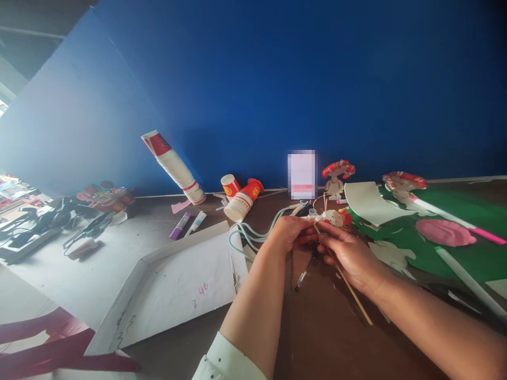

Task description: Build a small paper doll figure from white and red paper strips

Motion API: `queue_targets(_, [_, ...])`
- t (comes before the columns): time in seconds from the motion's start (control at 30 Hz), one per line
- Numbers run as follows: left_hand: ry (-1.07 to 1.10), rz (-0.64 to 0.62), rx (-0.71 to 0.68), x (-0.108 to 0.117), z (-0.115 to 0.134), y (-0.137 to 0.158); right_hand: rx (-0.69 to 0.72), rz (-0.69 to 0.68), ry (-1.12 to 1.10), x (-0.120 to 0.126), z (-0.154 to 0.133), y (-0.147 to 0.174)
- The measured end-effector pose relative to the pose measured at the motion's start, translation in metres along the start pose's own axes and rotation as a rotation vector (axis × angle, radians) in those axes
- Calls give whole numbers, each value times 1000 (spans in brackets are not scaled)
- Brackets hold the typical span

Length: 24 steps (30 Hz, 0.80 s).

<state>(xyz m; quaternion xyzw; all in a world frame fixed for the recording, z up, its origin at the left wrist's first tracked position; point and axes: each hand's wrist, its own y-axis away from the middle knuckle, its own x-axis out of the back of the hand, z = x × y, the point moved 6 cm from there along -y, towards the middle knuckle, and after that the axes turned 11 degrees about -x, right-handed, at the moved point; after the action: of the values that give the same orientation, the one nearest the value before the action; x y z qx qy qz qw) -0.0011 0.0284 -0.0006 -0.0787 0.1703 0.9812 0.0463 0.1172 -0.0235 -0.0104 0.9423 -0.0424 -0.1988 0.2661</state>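
My left hand (293,232) and my right hand (348,256) meet over the table, fingers pinched together. Between them is the upper end of a thin wooden stick (352,293), which slants down to the right below my right palm. Just beyond the fingertips is a small white paper figure (335,217) with red and orange at one end; its part at the stick is hidden by my fingers, so I cannot tell whether they are joined. A pen (303,277) lies on the table beneath my hands.
Left of my arms lies a shallow white box lid (174,285). Behind it are glue sticks (180,226), paper cups (241,203) and a leaning cup stack (174,169). Looped pale cable (273,227) runs behind my left hand. Rightward are paper cutouts (404,184), white card (374,203) and green sheet (455,206).
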Motion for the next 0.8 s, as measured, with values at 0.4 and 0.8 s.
queue_targets(0.4, [-29, 40, -59, 2, -1, -4, 58, 28, 106, -2, -9, 6])
queue_targets(0.8, [-127, -22, -136, 2, -2, -11, 50, -5, 153, 4, -2, -6])
